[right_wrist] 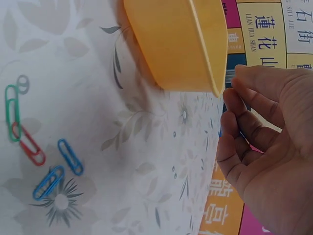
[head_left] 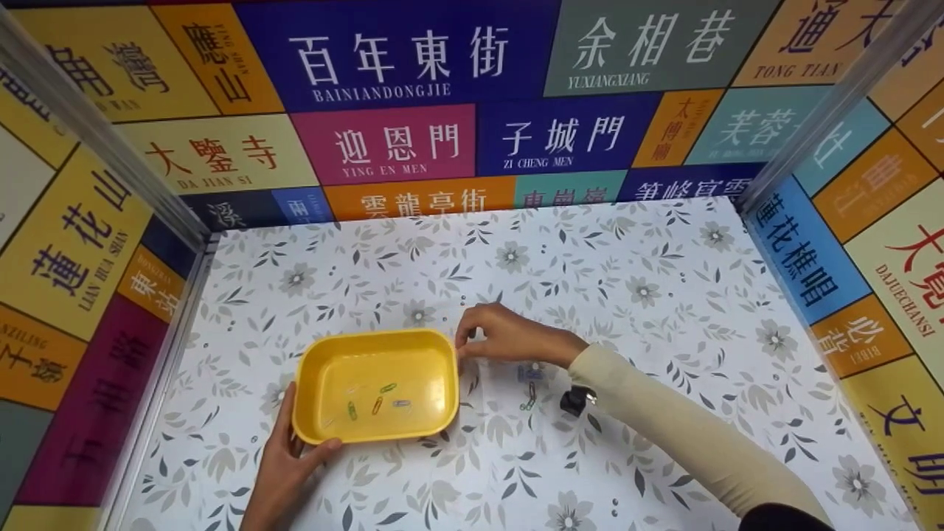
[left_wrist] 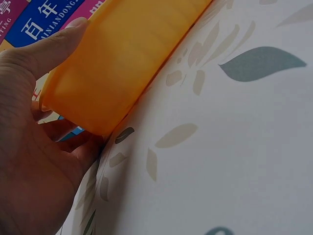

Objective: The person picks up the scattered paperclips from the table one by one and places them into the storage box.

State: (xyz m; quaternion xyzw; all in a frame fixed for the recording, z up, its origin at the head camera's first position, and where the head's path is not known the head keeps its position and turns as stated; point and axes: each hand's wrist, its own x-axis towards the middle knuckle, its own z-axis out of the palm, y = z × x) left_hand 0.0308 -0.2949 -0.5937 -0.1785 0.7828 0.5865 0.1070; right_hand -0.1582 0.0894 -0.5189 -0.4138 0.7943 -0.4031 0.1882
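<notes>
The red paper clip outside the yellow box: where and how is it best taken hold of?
I would pinch the red clip at its free end, coming from above, on the side of the blue clips: it lies flat, and its other end overlaps the green clip.

A head-worn camera looked forward and down over the white, grey-flowered tabletop (head_left: pixel 354 287) toward the far wall of multicoloured, character-printed panels (head_left: pixel 383 133). The left-wrist camera, close behind the left hand (left_wrist: pixel 39 152), faced that wall past a shallow yellow plastic tray (head_left: pixel 428 380). The right-wrist camera, turned sideways near the right hand (right_wrist: pixel 279 161), faced left. All three caught the tray; head and right-wrist views shared the loose coloured paper clips (right_wrist: pixel 71 156).
</notes>
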